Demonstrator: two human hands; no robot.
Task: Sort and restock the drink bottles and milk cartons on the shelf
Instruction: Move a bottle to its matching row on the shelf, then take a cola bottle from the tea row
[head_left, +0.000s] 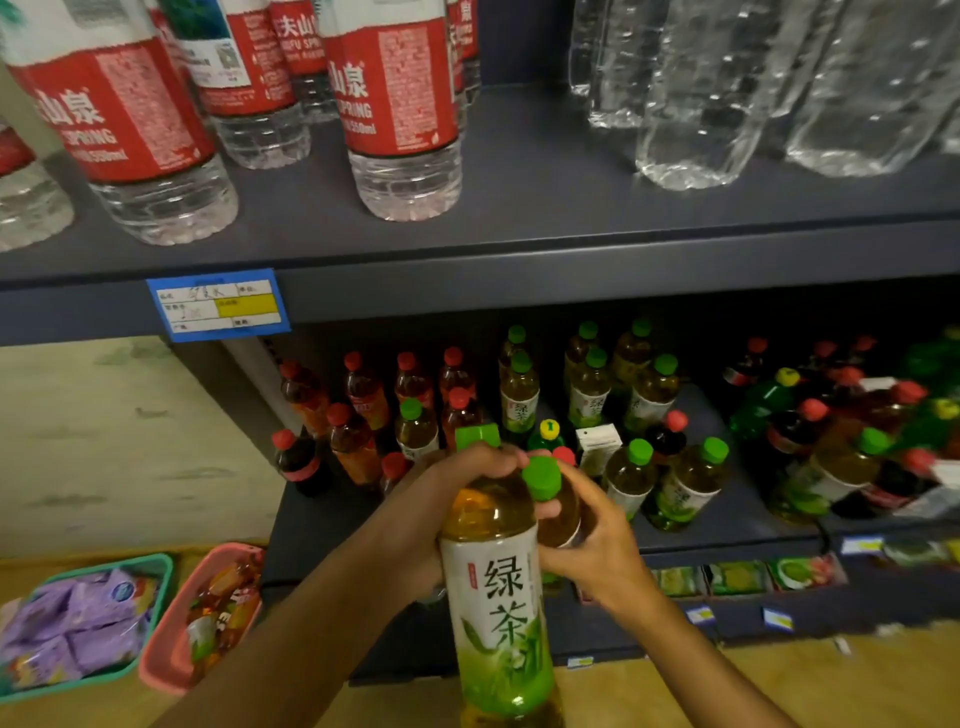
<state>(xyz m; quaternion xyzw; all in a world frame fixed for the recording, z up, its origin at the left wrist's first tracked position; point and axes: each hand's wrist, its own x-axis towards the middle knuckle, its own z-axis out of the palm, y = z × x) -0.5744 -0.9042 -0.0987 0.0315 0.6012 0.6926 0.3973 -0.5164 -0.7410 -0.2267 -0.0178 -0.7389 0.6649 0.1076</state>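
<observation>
Held bottle: your left hand (441, 499) is wrapped around the shoulder of a tall clear plastic green-tea bottle with a white-and-green label (498, 597); it stands upright, long axis vertical, green cap up, label characters facing you.
Second bottle: your right hand (597, 540) is closed on a smaller amber tea bottle with a round green cap (543, 480), just beside and touching the first; its cap tilts toward you.
Position: both bottles are in front of the dark lower shelf (467, 525), off its surface.
Lower shelf contents: red-capped dark tea bottles (363, 395) stand upright at left; green-capped tea bottles (587, 384) stand upright in the middle; a jumble of mixed bottles (831, 431) leans at right. A small white carton (597, 441) stands among them.
Upper shelf contents: red-labelled clear water bottles (400, 104) at left; unlabelled clear bottles (701, 93) at right. A blue price tag (218, 305) sits on its front edge.
Floor containers: a teal basket (156, 566) holds purple packets; a pink basket (156, 670) beside it holds colourful wrapped items, kind unclear.
</observation>
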